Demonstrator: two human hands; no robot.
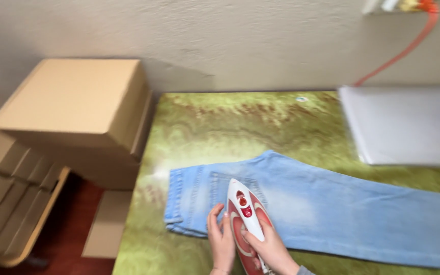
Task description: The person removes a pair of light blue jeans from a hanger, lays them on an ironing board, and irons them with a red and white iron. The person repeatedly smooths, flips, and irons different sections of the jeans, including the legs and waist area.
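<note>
A red and white iron is stood on a pair of light blue jeans, over the back pocket near the waistband end. The jeans are laid flat on a table covered in a mottled green and brown cloth; the waistband lies to the left of the iron, and the legs run off to the right of it, where they are cut off by the frame edge. The iron's handle is grasped by the right hand, with the fingers wrapped round it from the right side; the rear of the iron is hidden beneath that hand and cut off by the bottom edge, and its cord cannot be made out. The left hand is laid open, holding nothing, flat on the denim just left of the iron, touching or almost touching its side. Both wrists are cropped by the lower edge.

Far right of the iron, at the back of the table, a pale grey flat sheet or folded cloth is seen, blurred and cut off on the right. Above it an orange cable is run up the wall to a partly seen socket in the top corner. Left of the iron, beyond the table edge, stacked cardboard boxes are seen.
</note>
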